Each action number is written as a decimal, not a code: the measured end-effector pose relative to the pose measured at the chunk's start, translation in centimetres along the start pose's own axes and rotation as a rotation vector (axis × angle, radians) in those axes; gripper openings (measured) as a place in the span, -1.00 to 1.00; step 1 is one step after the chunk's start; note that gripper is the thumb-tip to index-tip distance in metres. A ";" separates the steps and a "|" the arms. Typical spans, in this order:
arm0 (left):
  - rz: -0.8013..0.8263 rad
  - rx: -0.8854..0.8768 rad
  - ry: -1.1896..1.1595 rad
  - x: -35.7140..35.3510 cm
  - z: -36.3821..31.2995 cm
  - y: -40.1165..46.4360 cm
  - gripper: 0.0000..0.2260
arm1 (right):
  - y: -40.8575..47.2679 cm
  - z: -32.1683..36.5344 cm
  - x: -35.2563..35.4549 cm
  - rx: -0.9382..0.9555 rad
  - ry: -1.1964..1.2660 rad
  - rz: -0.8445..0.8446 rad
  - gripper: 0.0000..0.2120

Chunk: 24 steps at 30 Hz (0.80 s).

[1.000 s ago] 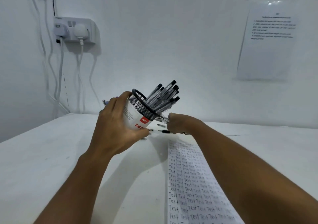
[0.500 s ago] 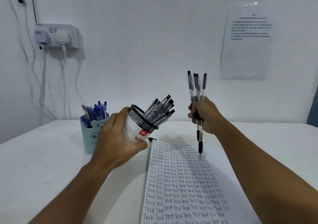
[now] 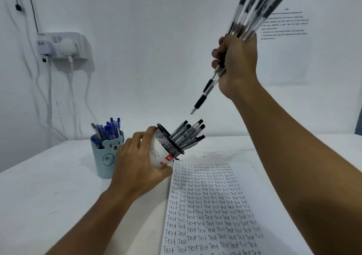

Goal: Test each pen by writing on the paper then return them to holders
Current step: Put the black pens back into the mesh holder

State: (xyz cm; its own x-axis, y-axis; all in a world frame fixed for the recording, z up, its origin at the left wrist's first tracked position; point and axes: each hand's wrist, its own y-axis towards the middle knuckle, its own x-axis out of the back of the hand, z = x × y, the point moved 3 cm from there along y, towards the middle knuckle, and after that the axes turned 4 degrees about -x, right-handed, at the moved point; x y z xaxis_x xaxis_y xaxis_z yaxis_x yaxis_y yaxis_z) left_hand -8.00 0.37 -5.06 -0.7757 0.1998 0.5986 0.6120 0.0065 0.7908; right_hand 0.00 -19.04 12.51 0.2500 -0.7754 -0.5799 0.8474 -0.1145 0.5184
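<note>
Two pen holders stand out on the white desk (image 3: pixel 49 186). At left, a pale blue bear-faced cup (image 3: pixel 106 156) holds blue pens. Beside it, the left hand (image 3: pixel 137 166) grips a tilted black mesh holder (image 3: pixel 168 145) with a white label, black-capped pens (image 3: pixel 188 135) fanning out. Lined paper (image 3: pixel 211 205) covered in "Test" lies right. Raised above, the right hand's (image 3: pixel 237 64) fingers clench a bundle of clear black pens (image 3: pixel 254 7).
</note>
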 end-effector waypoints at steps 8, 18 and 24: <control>0.007 -0.009 0.066 -0.1 -0.6 0.0 -0.18 | -3.6 -5.9 -0.9 -0.053 -0.205 -0.015 -0.75; 0.020 0.010 0.137 -0.3 -0.1 0.0 -0.20 | -5.4 -10.5 -0.6 -0.349 -0.329 0.005 -0.81; 0.056 0.016 0.162 -0.6 0.1 -0.2 -0.18 | -5.7 -11.3 -0.2 -0.407 -0.399 0.039 -0.72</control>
State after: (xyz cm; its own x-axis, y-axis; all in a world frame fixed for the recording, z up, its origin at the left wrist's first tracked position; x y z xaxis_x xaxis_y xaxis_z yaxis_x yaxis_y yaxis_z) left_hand -7.62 0.35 -5.59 -0.7544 0.0398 0.6553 0.6562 0.0161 0.7544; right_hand 0.45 -11.24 2.59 0.1549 -0.9578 -0.2420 0.9731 0.1057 0.2048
